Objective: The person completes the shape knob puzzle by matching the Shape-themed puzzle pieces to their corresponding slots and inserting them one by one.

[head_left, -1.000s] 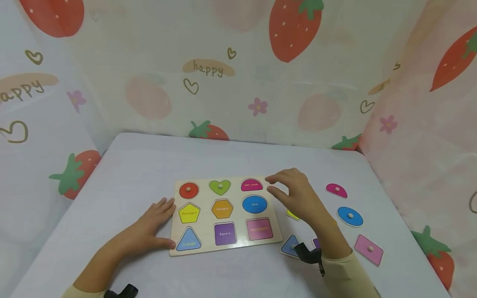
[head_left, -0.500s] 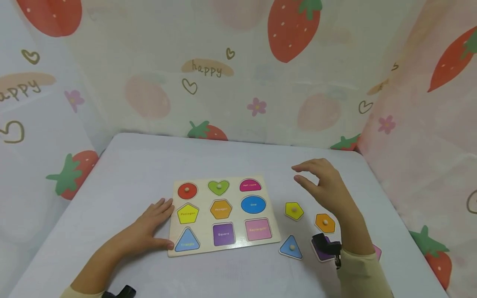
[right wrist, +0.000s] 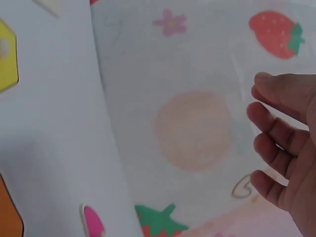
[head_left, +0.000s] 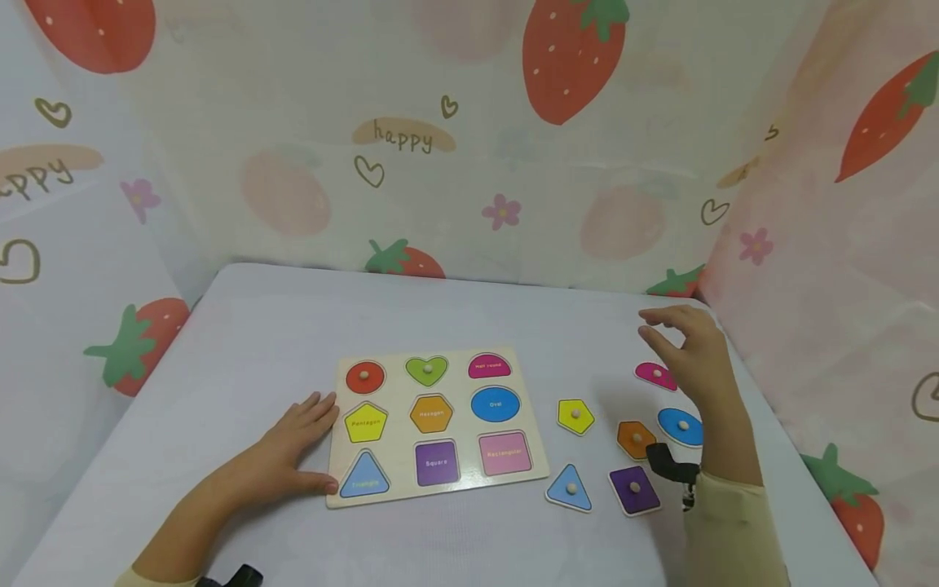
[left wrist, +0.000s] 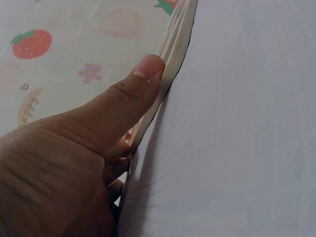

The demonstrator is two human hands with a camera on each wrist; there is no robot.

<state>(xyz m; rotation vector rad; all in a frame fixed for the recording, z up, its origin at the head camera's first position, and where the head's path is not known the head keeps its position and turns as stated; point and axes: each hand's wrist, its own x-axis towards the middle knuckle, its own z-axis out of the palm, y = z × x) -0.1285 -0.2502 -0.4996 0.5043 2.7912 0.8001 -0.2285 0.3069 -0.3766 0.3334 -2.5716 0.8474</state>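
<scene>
In the head view, a wooden shape puzzle board lies on the table. A red circle piece and a green heart piece, both with knobs, sit in its top row; the other slots show printed shapes. My left hand rests against the board's left edge with fingers and thumb spread. In the left wrist view, its thumb touches that edge. My right hand hovers over the table's right side, thumb and fingers apart and holding nothing. Closest below it are a magenta half-round piece and a blue oval piece.
Right of the board lie a yellow pentagon, an orange hexagon, a light-blue triangle and a purple square, all with knobs. My right forearm hides part of the table. A strawberry-print curtain stands behind the table.
My right hand has moved right, from beside the board's top right corner to above the loose pieces. The arm now uncovers the pentagon, hexagon and square, and hides the pink rectangle. My left hand stays put.
</scene>
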